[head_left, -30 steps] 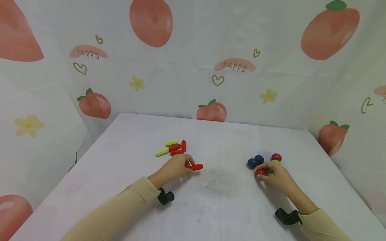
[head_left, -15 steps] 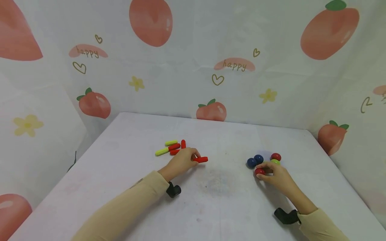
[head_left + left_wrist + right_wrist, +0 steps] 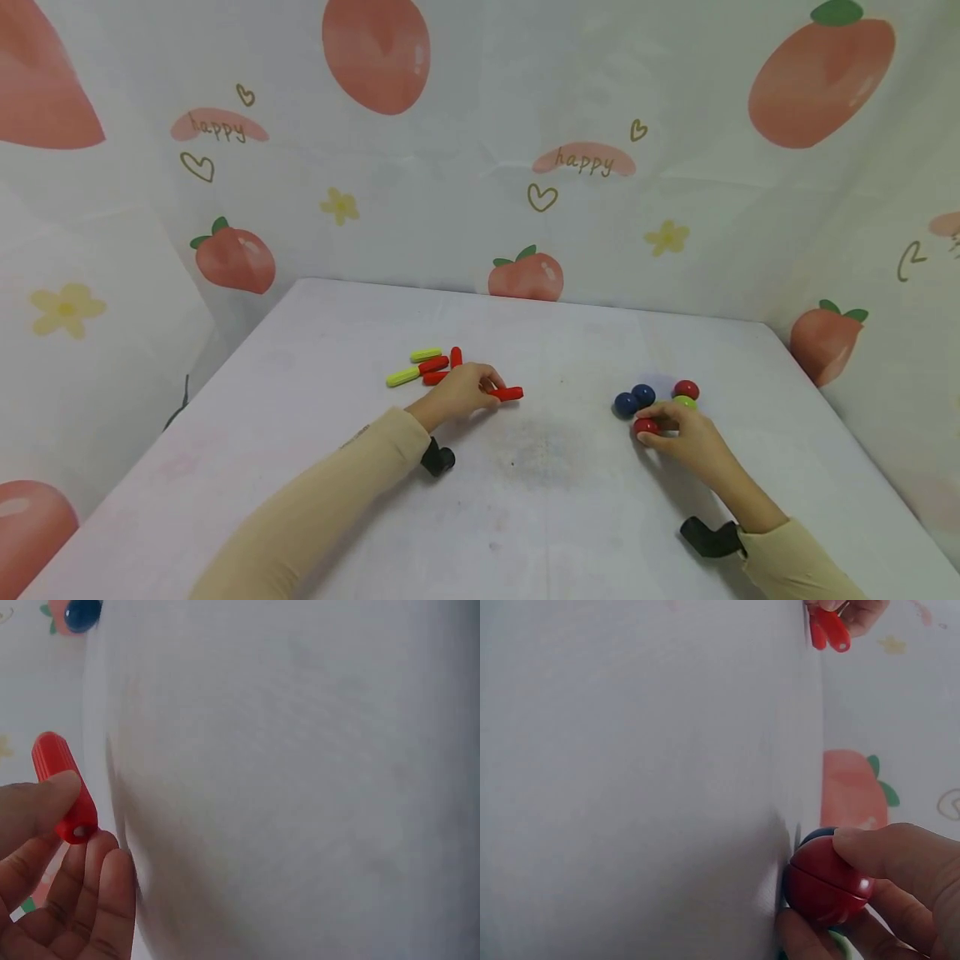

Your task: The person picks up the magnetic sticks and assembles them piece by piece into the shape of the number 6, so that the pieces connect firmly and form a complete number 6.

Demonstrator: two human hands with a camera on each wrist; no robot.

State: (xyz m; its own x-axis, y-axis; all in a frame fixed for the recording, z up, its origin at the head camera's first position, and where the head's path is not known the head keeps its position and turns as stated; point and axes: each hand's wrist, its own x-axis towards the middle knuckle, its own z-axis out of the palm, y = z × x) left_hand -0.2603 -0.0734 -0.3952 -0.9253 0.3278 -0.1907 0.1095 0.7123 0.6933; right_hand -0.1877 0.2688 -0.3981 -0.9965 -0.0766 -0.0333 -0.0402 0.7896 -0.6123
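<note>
My left hand (image 3: 461, 392) pinches a short red ribbed stick (image 3: 511, 393) with rounded ends, just right of a small group of sticks. The left wrist view shows the thumb on this red stick (image 3: 58, 761). On the right side of the table, my right hand (image 3: 693, 439) holds a glossy red ball (image 3: 645, 427) between thumb and fingers. A seam runs round this red ball (image 3: 829, 881) in the right wrist view. Two dark blue balls (image 3: 627, 405) sit behind it, and a second red ball (image 3: 686, 390) and a partly hidden green ball (image 3: 685, 402) lie beyond the fingers.
Two yellow-green sticks (image 3: 403, 377) and several red sticks (image 3: 433, 365) lie behind the left hand, one partly covered by it. The white table (image 3: 555, 533) meets a fruit-patterned cloth (image 3: 450, 183) at its back edge. Black wrist cameras (image 3: 708, 537) hang at both cuffs.
My left hand has moved away from me and to the right with the red stick, over part of the stick group. My right hand and its red ball have stayed nearly still.
</note>
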